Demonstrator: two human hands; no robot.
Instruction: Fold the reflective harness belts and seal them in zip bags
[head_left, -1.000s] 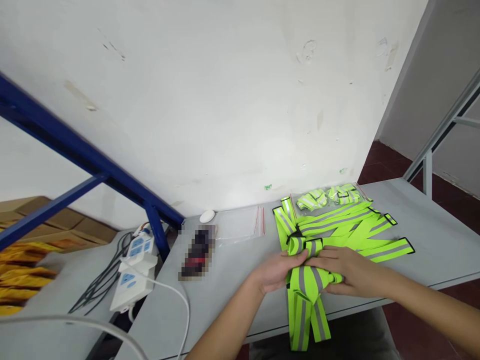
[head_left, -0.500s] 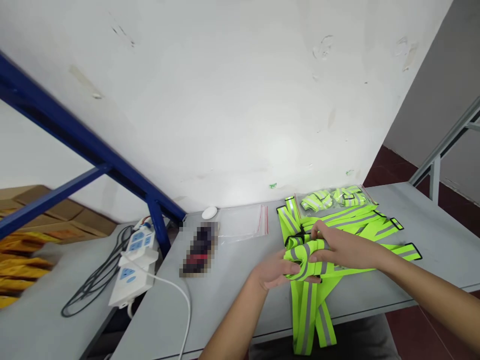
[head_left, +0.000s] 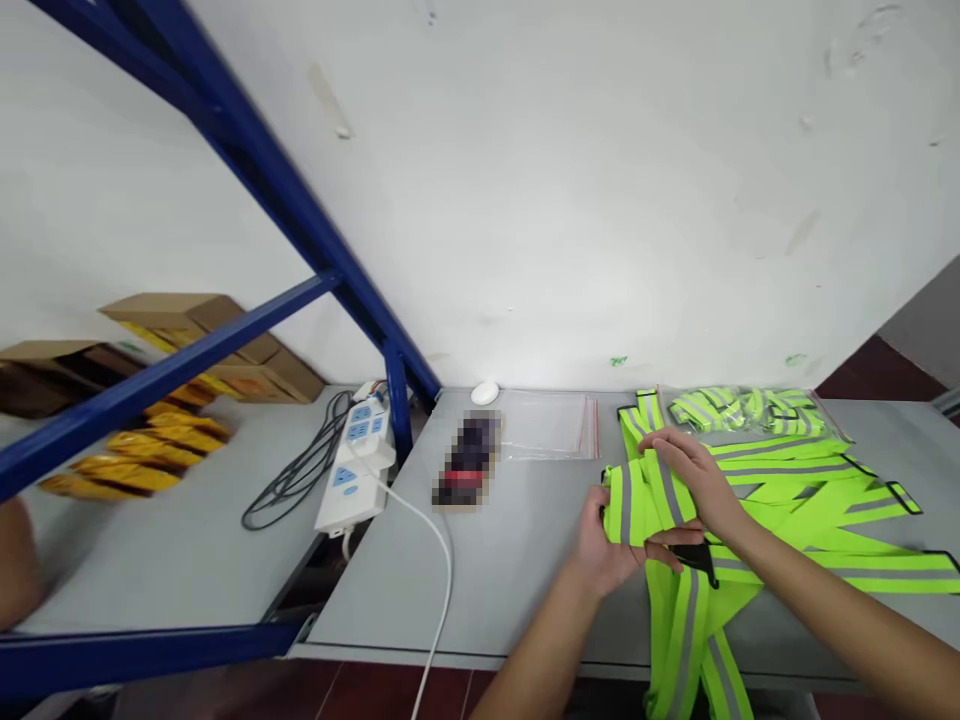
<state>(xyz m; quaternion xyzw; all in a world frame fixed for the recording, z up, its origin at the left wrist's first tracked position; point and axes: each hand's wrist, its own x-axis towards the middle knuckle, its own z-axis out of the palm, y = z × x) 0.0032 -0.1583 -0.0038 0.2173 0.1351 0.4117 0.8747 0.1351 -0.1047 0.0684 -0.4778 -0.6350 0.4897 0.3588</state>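
Note:
A folded bundle of yellow-green reflective strap (head_left: 628, 508) with grey stripes is held between both my hands, above the table's front part. My left hand (head_left: 600, 552) cups it from below and the left, fingers curled under it. Over its right side lies my right hand (head_left: 701, 485), thumb and fingers gripping the folds. Just under the bundle a black buckle (head_left: 696, 560) shows. More loose reflective straps (head_left: 795, 500) with black fittings spread to the right, and some strap ends hang over the front edge. The bundle's underside is hidden.
A clear bag of folded straps (head_left: 742, 412) lies by the wall. Clear zip bags (head_left: 547, 430), a white disc (head_left: 484, 393) and a pixelated item (head_left: 469, 460) lie left. Beyond are a power strip (head_left: 356, 470), white cable (head_left: 447, 545), blue frame (head_left: 300, 215) and yellow packets (head_left: 142, 450).
The view has swung left, so the table's things appear farther right. In my hands the bundle has turned, its striped folds now facing up. A person's body part shows at the left edge.

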